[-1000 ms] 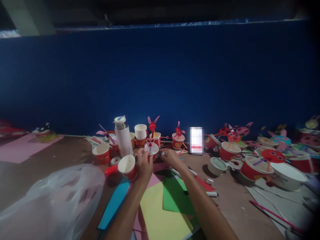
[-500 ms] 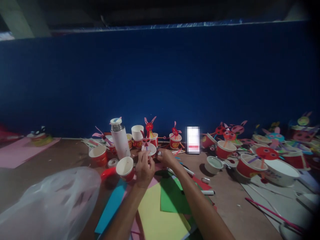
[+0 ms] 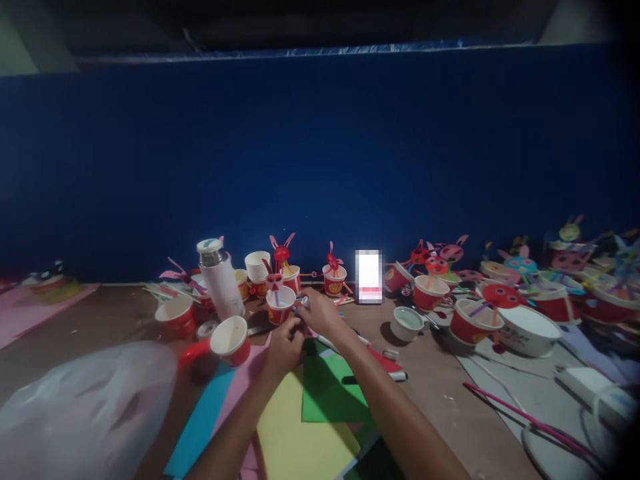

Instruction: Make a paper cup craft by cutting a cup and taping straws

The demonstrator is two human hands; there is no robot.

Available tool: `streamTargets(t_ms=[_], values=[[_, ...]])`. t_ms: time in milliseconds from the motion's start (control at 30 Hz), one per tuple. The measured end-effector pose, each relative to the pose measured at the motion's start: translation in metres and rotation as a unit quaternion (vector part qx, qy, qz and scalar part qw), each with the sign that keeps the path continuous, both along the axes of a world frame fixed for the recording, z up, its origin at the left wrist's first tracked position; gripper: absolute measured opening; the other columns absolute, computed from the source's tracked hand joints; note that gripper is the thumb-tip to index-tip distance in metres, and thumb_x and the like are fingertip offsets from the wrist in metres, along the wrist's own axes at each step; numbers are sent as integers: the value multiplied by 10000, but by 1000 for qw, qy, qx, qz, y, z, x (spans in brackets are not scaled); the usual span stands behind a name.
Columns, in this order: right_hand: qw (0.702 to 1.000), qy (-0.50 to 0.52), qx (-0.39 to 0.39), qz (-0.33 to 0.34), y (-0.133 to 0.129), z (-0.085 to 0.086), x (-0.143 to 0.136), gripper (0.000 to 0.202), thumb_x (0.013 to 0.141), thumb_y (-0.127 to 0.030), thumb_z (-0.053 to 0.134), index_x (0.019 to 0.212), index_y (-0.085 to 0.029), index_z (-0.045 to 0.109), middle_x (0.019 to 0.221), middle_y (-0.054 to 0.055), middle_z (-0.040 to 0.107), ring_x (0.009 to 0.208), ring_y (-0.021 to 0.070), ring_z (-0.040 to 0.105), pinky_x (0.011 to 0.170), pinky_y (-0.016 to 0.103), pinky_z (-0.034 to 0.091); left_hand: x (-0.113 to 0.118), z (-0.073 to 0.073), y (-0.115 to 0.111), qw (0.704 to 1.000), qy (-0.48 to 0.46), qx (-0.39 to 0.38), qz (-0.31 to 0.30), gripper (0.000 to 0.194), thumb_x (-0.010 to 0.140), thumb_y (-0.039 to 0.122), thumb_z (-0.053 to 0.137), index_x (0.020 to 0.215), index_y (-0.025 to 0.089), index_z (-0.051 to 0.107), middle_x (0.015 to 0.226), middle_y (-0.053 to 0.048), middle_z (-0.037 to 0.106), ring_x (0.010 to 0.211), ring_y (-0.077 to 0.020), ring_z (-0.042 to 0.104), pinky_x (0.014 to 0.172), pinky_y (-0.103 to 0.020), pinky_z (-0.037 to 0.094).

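Observation:
A red and white paper cup (image 3: pixel 281 307) stands upright just beyond my hands, a pink long-eared paper face (image 3: pixel 275 283) rising from its rim. My left hand (image 3: pixel 287 343) is just in front of this cup, its fingers drawn together on something I cannot make out. My right hand (image 3: pixel 320 313) is at the cup's right side, fingers closed round a small object too small to name. The fingertips of both hands nearly meet. Yellow paper (image 3: pixel 300 427) and green paper (image 3: pixel 333 387) lie beneath my forearms.
Left of my hands are an open cup (image 3: pixel 231 340), a white flask (image 3: pixel 223 283) and a plastic bag (image 3: pixel 90 407). Behind stands a bright phone (image 3: pixel 369 277). To the right are a small bowl (image 3: pixel 407 324), a marker (image 3: pixel 375 378) and several decorated cups.
The view has shifted, so the table's objects appear further left. My left hand has come down off the cup with the pink face, towards the papers. My right hand remains near the cup.

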State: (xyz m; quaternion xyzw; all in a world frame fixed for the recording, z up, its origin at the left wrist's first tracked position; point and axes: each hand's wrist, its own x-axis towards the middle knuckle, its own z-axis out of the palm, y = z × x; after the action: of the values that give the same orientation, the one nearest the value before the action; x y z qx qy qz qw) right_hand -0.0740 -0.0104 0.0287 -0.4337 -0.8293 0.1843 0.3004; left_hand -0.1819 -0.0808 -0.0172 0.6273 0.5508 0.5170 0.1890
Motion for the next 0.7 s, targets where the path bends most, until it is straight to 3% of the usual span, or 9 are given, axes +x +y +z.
streamTargets(t_ms=[167,300,433,600,700], values=[[998,35,0,44,-22,-11,13,164,798,-206,477,940,-162,546,806,39,636,734,165,573,632,234,375,9,-12,-3,994,-91,-60,-21,115,705,199,479,652,151,569,535,21,544,469,-102,466,439,-199,353],[996,64,3,65,-36,-27,25,148,862,-260,422,912,-186,540,780,11,628,711,142,566,637,221,387,9,-13,-4,982,-160,-95,-33,140,697,269,521,665,144,578,518,24,537,450,-100,465,425,-196,351],[996,83,5,39,-43,-40,33,262,899,-305,346,1103,-194,466,866,37,634,775,170,582,685,254,406,5,-9,-4,968,-214,-120,-46,195,685,322,561,753,140,583,601,4,591,510,-115,532,481,-207,409],[998,52,3,24,-47,-54,30,392,818,-277,437,1189,-157,391,873,77,637,738,221,599,635,291,419,-2,-9,-6,955,-239,-154,-78,291,718,369,572,899,141,594,571,12,589,475,-108,531,471,-204,414],[998,41,21,49,-47,-60,25,407,777,-221,453,1170,-147,381,943,94,615,820,227,586,684,308,430,-3,-16,-5,966,-202,-140,-83,351,682,334,627,980,150,611,812,-51,662,714,-170,620,647,-258,483]])
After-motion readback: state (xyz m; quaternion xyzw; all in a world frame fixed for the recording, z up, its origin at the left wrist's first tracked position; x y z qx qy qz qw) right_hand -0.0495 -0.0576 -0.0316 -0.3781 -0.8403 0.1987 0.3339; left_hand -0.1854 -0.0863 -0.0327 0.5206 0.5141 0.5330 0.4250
